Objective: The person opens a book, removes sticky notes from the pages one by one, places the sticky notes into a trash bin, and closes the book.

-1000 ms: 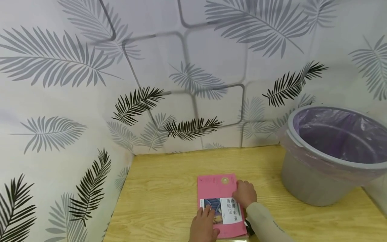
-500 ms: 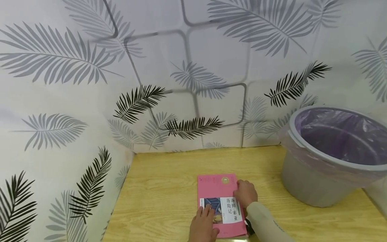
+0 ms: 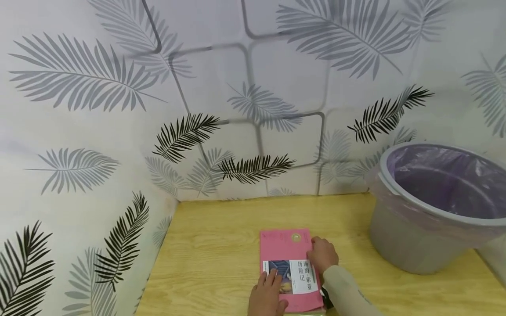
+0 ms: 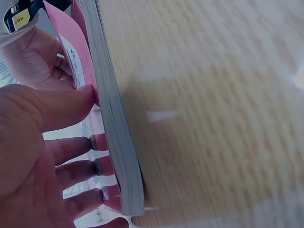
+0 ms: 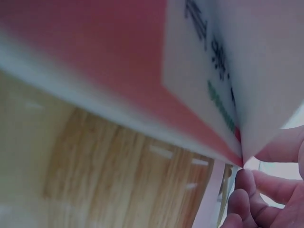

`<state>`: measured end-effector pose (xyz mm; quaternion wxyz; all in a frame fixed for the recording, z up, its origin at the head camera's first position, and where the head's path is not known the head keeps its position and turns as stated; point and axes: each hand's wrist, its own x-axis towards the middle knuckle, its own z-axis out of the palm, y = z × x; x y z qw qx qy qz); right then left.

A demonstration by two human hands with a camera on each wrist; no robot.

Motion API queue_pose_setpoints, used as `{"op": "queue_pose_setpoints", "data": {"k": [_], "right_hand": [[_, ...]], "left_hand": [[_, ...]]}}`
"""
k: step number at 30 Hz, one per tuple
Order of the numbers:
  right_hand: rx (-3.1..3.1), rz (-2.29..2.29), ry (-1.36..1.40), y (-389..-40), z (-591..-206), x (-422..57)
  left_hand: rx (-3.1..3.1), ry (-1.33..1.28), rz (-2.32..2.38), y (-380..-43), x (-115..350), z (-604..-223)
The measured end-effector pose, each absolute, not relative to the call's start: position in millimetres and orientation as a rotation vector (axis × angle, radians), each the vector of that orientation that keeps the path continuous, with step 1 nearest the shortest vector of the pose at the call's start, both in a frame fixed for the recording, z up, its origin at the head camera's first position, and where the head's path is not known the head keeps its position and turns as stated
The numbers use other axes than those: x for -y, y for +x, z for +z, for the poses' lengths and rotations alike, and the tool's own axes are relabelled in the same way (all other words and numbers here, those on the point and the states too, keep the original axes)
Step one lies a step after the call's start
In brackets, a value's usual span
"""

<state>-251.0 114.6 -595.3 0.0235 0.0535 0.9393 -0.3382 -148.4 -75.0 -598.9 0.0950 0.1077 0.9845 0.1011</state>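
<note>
A pink paperback book (image 3: 282, 245) with a white label, Chinese characters and a picture lies on the wooden table. Spread across its lower left cover is my left hand (image 3: 265, 296), fingers extended. The left wrist view shows that hand's thumb and fingertips touching the cover, with the page block (image 4: 116, 128) edge-on beside them. At the book's right edge, my right hand (image 3: 324, 254) has curled fingers. Seen from the right wrist, thumb and fingers (image 5: 247, 190) pinch that edge. The cover bows up slightly in the left wrist view.
A large grey bin (image 3: 411, 237) lined with a translucent purple bag stands to the right on the table (image 3: 205, 254). A leaf-patterned wall covering (image 3: 276, 145) closes off the back and left sides.
The camera view shifts slightly. Both hands and the book otherwise keep the same places.
</note>
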Motion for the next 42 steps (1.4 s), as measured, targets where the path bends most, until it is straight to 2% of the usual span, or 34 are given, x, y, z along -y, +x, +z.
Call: {"op": "queue_pose_setpoints", "data": {"k": [21,42], "right_hand": [[-2.9,-0.952,0.241,-248.1,-591.4,-106.1],[-2.869,-1.056,0.274,-251.2,-591.2,-106.9]], "left_hand": [[-2.916,0.301,0.385,-144.3,76.5,-603.4],[-2.913,0.287,0.337,-144.7,75.6,-598.8]]}}
